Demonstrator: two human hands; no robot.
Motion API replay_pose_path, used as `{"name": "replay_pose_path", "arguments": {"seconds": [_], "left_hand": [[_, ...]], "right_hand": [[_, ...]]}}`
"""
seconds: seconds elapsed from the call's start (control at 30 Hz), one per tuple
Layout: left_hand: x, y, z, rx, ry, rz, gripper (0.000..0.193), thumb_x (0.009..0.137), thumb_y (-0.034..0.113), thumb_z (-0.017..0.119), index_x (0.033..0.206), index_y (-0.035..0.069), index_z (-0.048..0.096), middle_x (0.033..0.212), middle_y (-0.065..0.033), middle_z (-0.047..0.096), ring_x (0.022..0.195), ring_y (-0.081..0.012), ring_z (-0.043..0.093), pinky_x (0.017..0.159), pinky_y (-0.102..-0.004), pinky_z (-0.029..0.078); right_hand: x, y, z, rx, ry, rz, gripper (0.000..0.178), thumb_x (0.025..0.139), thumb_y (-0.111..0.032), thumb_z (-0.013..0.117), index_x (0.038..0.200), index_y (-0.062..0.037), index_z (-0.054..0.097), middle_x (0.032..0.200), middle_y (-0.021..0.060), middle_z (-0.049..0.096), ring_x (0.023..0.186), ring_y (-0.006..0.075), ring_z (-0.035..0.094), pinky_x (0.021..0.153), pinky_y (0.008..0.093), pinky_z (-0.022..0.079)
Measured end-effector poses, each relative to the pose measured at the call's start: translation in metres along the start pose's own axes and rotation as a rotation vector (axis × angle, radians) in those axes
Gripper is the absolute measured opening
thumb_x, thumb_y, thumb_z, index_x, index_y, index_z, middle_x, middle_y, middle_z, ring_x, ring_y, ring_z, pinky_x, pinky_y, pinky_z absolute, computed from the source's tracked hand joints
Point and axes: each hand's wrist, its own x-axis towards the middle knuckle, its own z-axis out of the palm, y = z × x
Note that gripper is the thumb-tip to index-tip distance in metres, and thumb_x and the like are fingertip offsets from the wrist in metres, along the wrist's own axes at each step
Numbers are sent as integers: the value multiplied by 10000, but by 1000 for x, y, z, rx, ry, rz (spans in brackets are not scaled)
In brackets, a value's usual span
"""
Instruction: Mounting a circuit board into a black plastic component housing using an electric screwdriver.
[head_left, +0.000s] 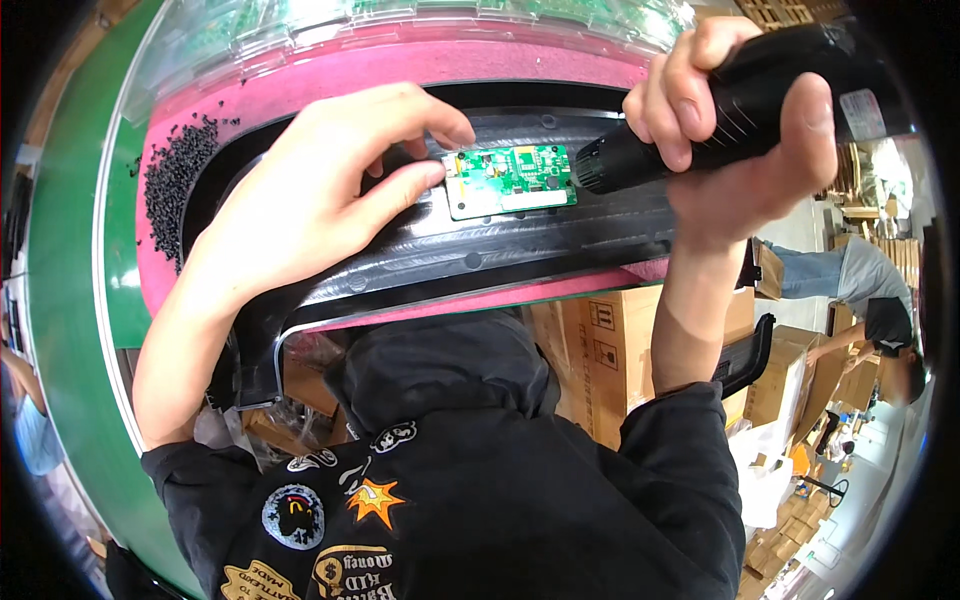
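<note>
A green circuit board [520,182] lies in a long, glossy black plastic housing [400,265]. My left hand [310,185] reaches over the housing from the left; its thumb and forefinger are curled around the board's left end, the thumb tip at the edge. My right hand [740,195] is wrapped around a thick black electric screwdriver [745,95]. The screwdriver is tilted, its ribbed nose close to the board's right end. The tip of its bit cannot be made out.
Small black screws [180,175] lie heaped on the pink mat [330,85], left of the housing. Clear plastic bins [400,25] line the far side. Cardboard boxes [625,350] stand below the table edge. Another person [870,285] bends over boxes at the right.
</note>
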Motion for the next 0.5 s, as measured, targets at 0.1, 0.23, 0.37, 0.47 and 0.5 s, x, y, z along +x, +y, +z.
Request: {"name": "replay_pose_path", "arguments": {"seconds": [0.1,0.23,0.37,0.47,0.5], "left_hand": [[1,8,-7,-75,134,10,203,858,15,594,1059,12,623,976,-56,639,881,-123,590,724,-243,463],[-5,21,-33,-100,462,50,205,934,9,533,1122,-29,604,993,-51,638,889,-113,580,731,-222,452],[-17,35,-69,-97,393,-110,273,967,87,505,1213,-15,565,961,-42,625,878,-83,567,747,-210,425],[-45,31,-75,19,616,-256,175,949,155,586,962,-14,627,847,-27,645,733,-68,600,602,-189,418],[-62,22,-83,56,544,-372,190,947,175,594,895,-6,619,774,-19,622,681,-59,577,572,-182,403]], "right_hand": [[-1,2,-2,-23,9,-22,595,874,-587,453,994,-14,557,625,0,463,446,82,375,480,255,312],[2,-1,3,59,-112,-30,606,860,-609,484,988,-21,548,619,-10,453,441,75,378,474,249,316],[-1,-4,-4,53,-142,14,593,865,-604,496,979,-24,539,629,-7,452,452,78,383,501,250,333],[2,-3,-2,12,-94,12,563,882,-573,496,985,-21,538,642,2,459,465,86,394,512,255,336],[2,-5,-3,19,-88,24,560,888,-568,490,989,-20,538,642,2,462,471,88,401,520,253,336]]}}
